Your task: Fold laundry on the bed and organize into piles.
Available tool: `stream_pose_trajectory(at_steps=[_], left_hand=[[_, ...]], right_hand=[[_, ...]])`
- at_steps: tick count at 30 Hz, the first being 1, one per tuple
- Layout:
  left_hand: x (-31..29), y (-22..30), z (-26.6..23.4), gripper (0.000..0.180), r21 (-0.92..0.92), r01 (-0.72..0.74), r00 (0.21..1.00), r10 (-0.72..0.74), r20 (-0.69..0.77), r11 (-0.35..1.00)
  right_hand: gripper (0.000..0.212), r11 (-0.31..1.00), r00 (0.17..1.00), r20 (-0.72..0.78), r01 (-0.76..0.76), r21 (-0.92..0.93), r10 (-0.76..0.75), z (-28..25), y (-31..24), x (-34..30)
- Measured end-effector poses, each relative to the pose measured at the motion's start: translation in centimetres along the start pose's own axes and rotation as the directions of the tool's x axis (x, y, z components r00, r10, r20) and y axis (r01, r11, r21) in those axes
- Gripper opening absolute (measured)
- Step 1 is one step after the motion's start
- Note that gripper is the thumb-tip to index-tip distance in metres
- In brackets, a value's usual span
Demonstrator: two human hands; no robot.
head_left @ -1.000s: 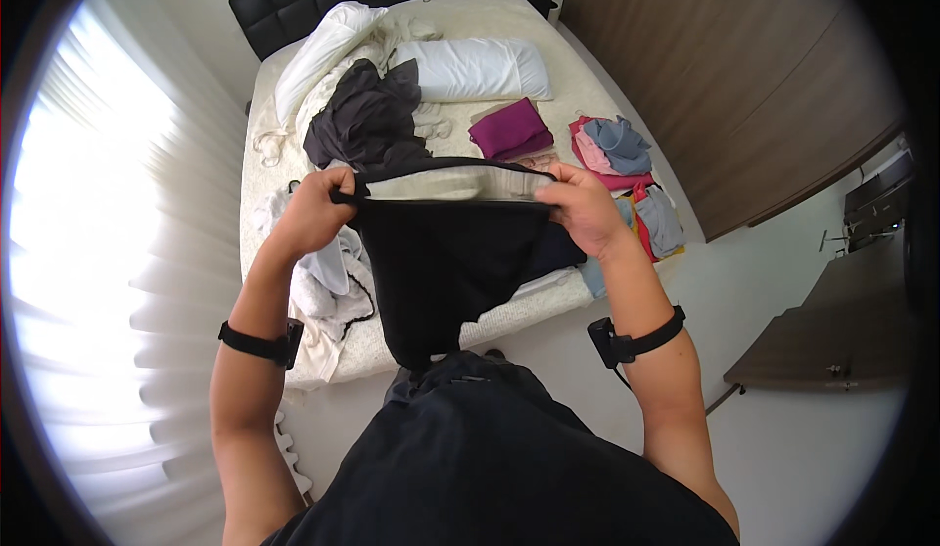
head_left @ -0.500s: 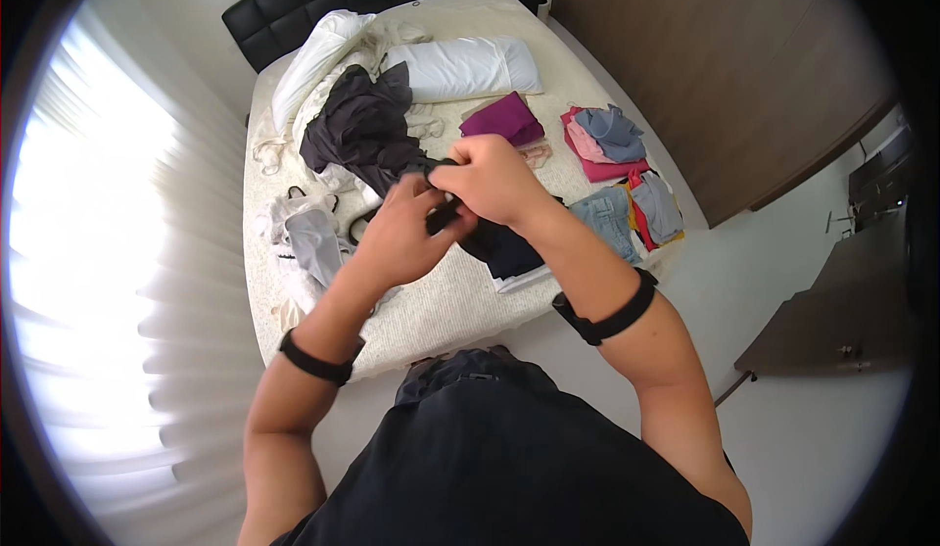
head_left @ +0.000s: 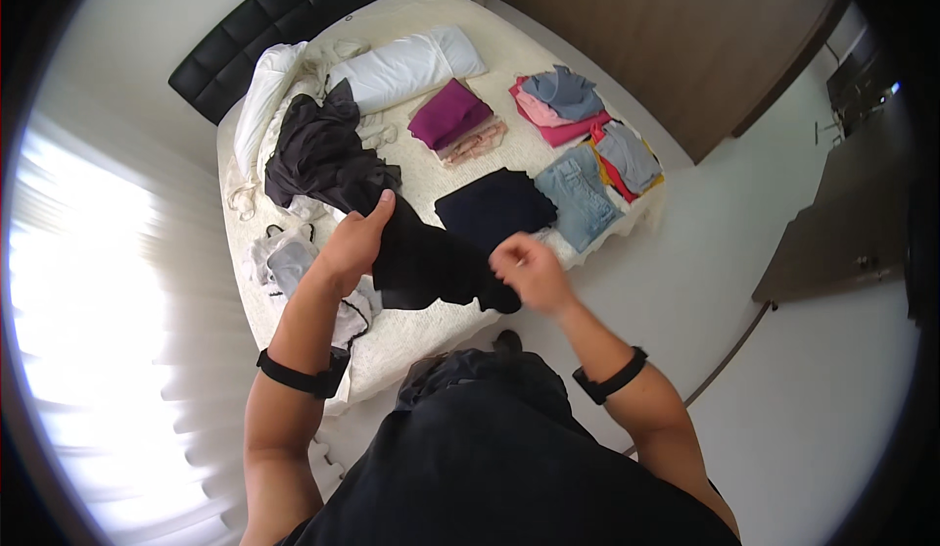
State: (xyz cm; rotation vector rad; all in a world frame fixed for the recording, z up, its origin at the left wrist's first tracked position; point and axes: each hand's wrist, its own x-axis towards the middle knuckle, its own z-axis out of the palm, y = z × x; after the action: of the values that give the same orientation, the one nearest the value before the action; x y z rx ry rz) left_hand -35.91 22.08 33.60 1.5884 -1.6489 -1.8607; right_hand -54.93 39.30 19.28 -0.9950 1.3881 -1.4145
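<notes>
A black garment [head_left: 431, 267] is stretched between my hands above the near side of the bed. My left hand [head_left: 354, 250] grips its left end, thumb on top. At its other end my right hand [head_left: 534, 274] is curled with the fingers against the cloth, slightly blurred, and a small white spot shows at its fingers. The garment's lower corner hangs below the right hand; its exact kind cannot be made out. Behind it lies a crumpled dark grey cloth [head_left: 318, 154]. A folded navy stack [head_left: 494, 208] rests just beyond the right hand.
On the bed [head_left: 416, 345] are folded jeans [head_left: 576, 198], a purple folded pile [head_left: 450, 115], a pink and blue-grey pile [head_left: 558, 100] and a grey garment [head_left: 627, 154]. White and grey clothes [head_left: 289, 257] lie at left. A white pillow [head_left: 406, 68] is farther back.
My hands, close together before, have moved apart, the right one rightward and down, spreading the black garment between them. The view has shifted, uncovering the navy stack.
</notes>
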Motion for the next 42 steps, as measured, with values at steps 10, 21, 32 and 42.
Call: stream_pose_trajectory(at_steps=[10,21,32,42], left_hand=[[-1.5,-0.5,-8.9,0.053,0.299,-0.061,0.997,0.045,0.062,0.952],[0.1,-12.3,-3.7,0.066,-0.736,0.303,0.828,0.215,0.518,0.605],[2.9,-10.4,1.6,0.044,-0.629,0.517,0.693,0.147,0.706,0.581],[0.9,-8.2,-1.8,0.048,-0.688,0.539,0.621,0.323,0.714,0.486]], right_hand=[[0.01,0.924,0.987,0.085,-0.159,0.349,0.138,3.2,7.6,0.5],[0.016,0.745,0.983,0.011,-0.145,0.652,0.181,3.4,-3.5,2.7],[0.016,0.948,0.931,-0.358,0.052,0.313,0.067,1.8,-2.6,0.8],[0.02,0.9,0.867,-0.244,0.413,-0.141,-0.436,8.7,-4.4,-5.2]])
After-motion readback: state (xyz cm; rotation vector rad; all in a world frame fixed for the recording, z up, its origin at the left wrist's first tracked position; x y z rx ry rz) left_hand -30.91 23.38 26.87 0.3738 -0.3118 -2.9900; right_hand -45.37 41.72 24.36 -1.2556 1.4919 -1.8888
